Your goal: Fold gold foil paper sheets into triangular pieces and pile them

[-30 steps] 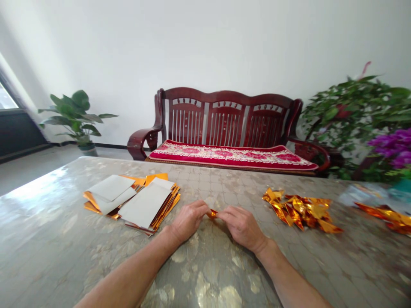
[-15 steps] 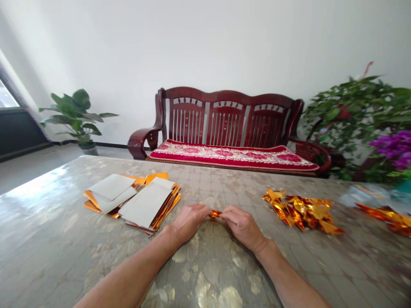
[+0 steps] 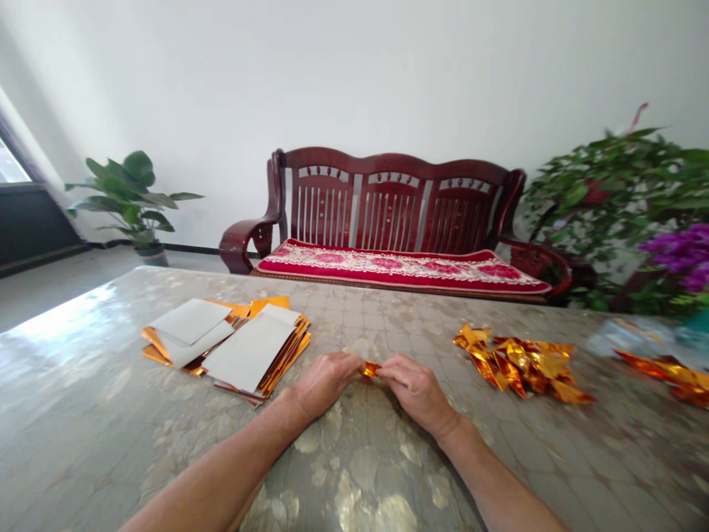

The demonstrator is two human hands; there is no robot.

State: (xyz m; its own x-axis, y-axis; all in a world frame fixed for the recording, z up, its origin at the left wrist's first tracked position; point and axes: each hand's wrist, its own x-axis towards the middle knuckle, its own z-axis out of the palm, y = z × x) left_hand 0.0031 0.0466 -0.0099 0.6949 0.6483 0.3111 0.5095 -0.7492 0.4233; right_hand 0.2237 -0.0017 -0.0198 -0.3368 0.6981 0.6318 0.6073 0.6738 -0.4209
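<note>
- Left hand (image 3: 331, 378) and right hand (image 3: 413, 386) are pinching one small gold foil piece (image 3: 371, 369), one hand at each end.
- That piece is sitting between both hands, over one patterned table (image 3: 100, 421).
- Two paper stacks (image 3: 250, 346) are lying to the left, sheets too overlapped to count.
- One foil pile (image 3: 523, 363) is lying to the right; more foil (image 3: 668, 375) is resting farther right.
- Behind, one wooden bench (image 3: 382, 165) is bearing one red seat cover (image 3: 404, 278).
</note>
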